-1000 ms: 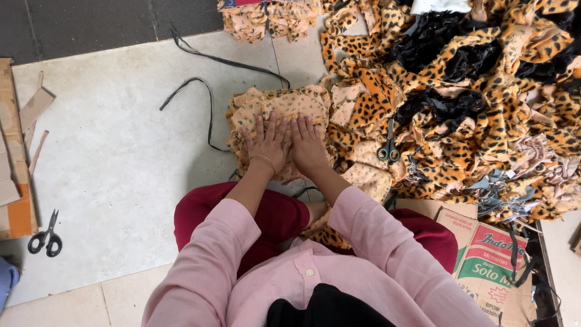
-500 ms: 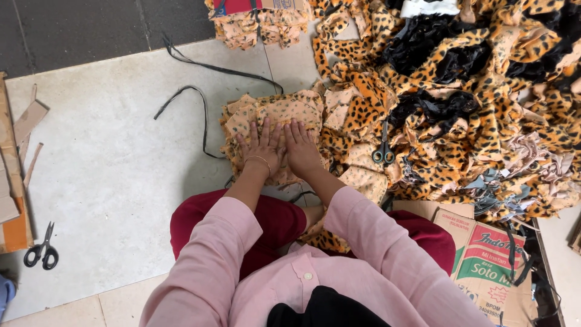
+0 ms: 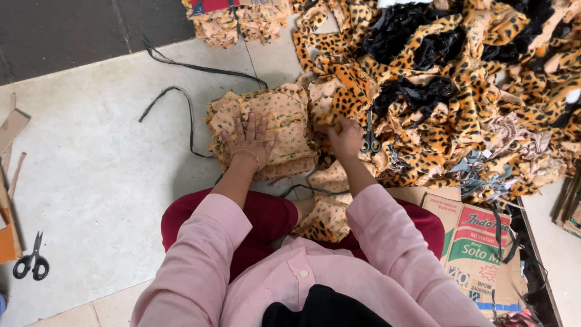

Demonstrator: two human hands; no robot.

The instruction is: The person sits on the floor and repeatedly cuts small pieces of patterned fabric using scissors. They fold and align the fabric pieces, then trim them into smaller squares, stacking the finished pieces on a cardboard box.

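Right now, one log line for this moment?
left hand: flat on stack of tan leopard-print fabric pieces | right hand: on leopard-print fabric pile, beside grey-handled scissors

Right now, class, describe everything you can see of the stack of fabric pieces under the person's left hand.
The stack of fabric pieces is a low pile of tan cloth cut-outs with small dark spots, edges ragged and uneven. It lies flat on the pale floor, in front of the person's knees. The left hand presses flat on top, fingers spread. Its right edge meets the big leopard-print heap.
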